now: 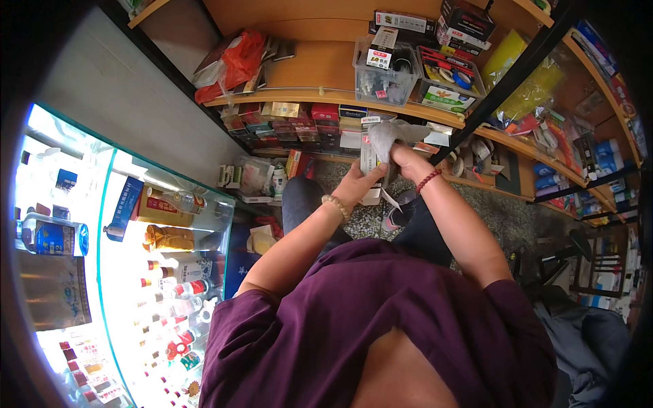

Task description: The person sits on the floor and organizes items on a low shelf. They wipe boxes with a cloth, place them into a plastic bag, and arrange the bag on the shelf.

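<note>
My left hand (359, 181) is closed on the lower part of a long, pale printed carton (366, 155), whose bottom end has open flaps. A beaded bracelet circles that wrist. My right hand (405, 162) holds a grey cloth (390, 137) against the carton's right side; the cloth drapes over those fingers and hides some of them. Dark red beads (428, 180) are around the right wrist. Both hands are close together, in front of the lower shelf.
A wooden shelf (306, 94) carries a red plastic bag (240, 66), a clear bin (386, 76) and a second bin (449, 84) with tape rolls. Small boxes (325, 115) are stacked below. At left stands a lit glass cabinet (109, 168) with bottles.
</note>
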A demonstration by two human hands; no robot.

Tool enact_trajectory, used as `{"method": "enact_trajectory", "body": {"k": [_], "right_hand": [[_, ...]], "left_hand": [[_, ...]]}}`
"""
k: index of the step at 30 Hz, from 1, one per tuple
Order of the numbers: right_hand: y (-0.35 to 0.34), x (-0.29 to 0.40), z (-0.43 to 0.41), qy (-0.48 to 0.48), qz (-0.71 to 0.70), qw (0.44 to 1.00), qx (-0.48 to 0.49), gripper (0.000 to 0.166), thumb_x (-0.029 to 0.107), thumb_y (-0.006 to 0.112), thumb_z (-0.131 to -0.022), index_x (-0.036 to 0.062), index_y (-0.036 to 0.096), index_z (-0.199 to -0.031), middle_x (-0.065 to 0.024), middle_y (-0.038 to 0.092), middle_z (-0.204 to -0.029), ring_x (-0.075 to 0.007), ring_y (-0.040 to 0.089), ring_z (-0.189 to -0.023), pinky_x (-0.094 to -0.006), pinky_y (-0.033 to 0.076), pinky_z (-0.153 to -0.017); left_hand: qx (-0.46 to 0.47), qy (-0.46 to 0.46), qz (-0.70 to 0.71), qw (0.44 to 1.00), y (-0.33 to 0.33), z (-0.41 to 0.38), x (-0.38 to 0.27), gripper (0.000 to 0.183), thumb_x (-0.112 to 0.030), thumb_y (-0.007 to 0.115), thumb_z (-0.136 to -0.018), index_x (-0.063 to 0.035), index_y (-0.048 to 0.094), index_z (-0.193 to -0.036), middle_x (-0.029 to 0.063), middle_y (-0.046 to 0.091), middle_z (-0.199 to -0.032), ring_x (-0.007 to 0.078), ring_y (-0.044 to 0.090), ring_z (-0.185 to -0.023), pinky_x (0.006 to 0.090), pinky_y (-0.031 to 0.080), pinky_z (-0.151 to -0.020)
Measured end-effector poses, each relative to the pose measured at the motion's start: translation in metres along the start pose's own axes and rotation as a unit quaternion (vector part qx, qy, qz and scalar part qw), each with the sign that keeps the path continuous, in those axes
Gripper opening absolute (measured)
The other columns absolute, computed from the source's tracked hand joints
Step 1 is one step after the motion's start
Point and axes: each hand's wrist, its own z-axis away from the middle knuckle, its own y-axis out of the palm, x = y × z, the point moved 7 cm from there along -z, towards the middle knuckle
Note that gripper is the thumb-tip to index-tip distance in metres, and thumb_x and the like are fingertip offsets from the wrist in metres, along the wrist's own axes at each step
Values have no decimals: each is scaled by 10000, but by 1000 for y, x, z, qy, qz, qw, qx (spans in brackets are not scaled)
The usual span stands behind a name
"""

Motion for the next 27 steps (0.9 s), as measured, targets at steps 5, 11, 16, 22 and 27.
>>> {"method": "enact_trajectory", "body": {"k": [5, 11, 16, 22, 27], "right_hand": [[-38, -15, -44, 41, -53, 996, -62, 503, 399, 580, -800, 7, 524, -1109, -78, 589, -981, -165, 568, -809, -330, 461, -681], [-23, -24, -38, 16, 82, 986, -144, 403, 232, 518, -818, -19, 502, -1132, -113, 545, -1110, -199, 527, -966, -331, 420, -806], [9, -43, -3, 21, 139, 983, -121, 436, 194, 479, -817, -94, 444, -1143, -193, 507, -1143, -249, 501, -1040, -343, 400, -843], [6, -59, -4, -10, 53, 997, -59, 455, 243, 474, -872, -89, 401, -1173, -170, 501, -1134, -217, 494, -1022, -321, 410, -809], [7, -34, 6, -36, -11, 998, -48, 476, 294, 480, -878, -16, 391, -1228, -111, 472, -1193, -181, 459, -1064, -295, 382, -856]], "left_hand": [[39, 45, 12, 998, 8, 6, 9, 616, -382, 583, -821, 0, 366, -1253, 81, 549, -1048, 121, 499, -951, 249, 408, -789], [-58, 25, 90, 994, -13, -4, 27, 593, -513, 484, -831, 2, 488, -1124, 21, 555, -825, 84, 495, -610, 237, 386, -483], [-91, -56, 111, 988, -26, -7, 47, 611, -598, 409, -824, -26, 539, -995, 12, 538, -701, 93, 495, -514, 236, 359, -380], [-15, -101, 74, 992, -23, -4, 39, 599, -563, 399, -847, -17, 528, -1057, 47, 576, -801, 118, 545, -626, 255, 429, -477], [-84, 37, 49, 995, -29, -22, 44, 613, -458, 444, -872, 24, 389, -1247, 105, 520, -1124, 151, 496, -978, 263, 402, -804]]}}
